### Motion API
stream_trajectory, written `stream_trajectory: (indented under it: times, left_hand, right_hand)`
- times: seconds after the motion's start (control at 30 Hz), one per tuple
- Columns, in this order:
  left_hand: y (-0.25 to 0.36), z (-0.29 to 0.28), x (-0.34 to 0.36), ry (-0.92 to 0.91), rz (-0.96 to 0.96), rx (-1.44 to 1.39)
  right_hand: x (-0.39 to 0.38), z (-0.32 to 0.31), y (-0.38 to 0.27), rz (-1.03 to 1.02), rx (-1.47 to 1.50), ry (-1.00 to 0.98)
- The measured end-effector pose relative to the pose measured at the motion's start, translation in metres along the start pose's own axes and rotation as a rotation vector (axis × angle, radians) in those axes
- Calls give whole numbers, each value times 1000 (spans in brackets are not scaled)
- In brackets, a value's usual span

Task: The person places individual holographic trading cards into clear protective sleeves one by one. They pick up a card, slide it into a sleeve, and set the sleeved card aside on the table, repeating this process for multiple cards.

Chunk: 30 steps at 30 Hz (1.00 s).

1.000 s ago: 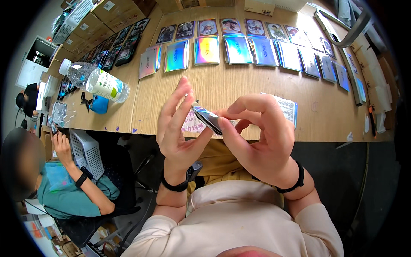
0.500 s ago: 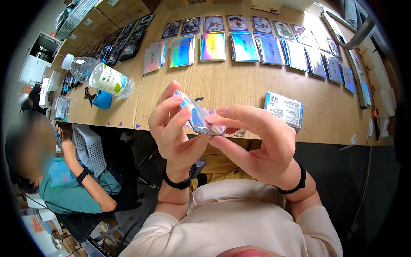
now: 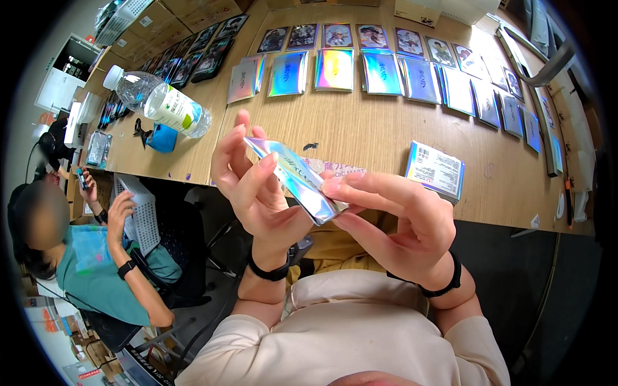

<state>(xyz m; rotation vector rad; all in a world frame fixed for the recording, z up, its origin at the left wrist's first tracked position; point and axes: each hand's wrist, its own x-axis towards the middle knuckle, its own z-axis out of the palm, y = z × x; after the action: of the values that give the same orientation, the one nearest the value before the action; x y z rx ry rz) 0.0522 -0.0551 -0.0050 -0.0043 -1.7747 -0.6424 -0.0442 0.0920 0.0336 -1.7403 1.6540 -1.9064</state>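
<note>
Between my two hands is a shiny holographic foil packet [image 3: 291,170], held tilted above the table's front edge. My left hand [image 3: 254,193] grips it from the left, fingertips along its upper part. My right hand [image 3: 399,225] pinches its lower right end between thumb and forefinger. To the right of my hands a stack of foil packets with white printed labels [image 3: 434,167] lies on the wooden table [image 3: 508,180]. Behind my hands run a row of piled holographic packets [image 3: 288,74] and a row of picture cards [image 3: 337,35].
A water bottle [image 3: 167,106] and blue pouch [image 3: 164,138] lie back left, near dark card packs [image 3: 212,55] and cardboard boxes [image 3: 167,26]. A co-worker [image 3: 103,270] sits left beside a white basket [image 3: 138,228]. A long rail [image 3: 547,128] and orange-handled tool [image 3: 566,202] are at right.
The packet has turned from showing its dark underside to showing its holographic face, and sits slightly lower. The view has shifted a little. The co-worker's hands have moved.
</note>
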Motion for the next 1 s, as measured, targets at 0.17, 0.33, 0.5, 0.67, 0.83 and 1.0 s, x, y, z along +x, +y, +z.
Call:
stream_trajectory:
  times: [0.17, 0.33, 0.5, 0.67, 0.83, 1.0]
  left_hand:
    - [-4, -3, -4, -47, -70, -120]
    - [-2, -1, -3, -115, -127, -198]
    - [-8, 3, -8, -104, -109, -235]
    - [-5, 2, -7, -138, -191, -169]
    - [-1, 3, -6, -126, -211, -139]
    - [-2, 3, -8, -161, -193, -112]
  right_hand:
    - [2, 7, 0, 107, 151, 140]
    - [3, 3, 4, 76, 122, 130]
    - [5, 3, 5, 98, 115, 154]
    - [7, 6, 6, 99, 75, 202]
    - [7, 3, 10, 152, 147, 165]
    - [7, 4, 9, 206, 158, 208]
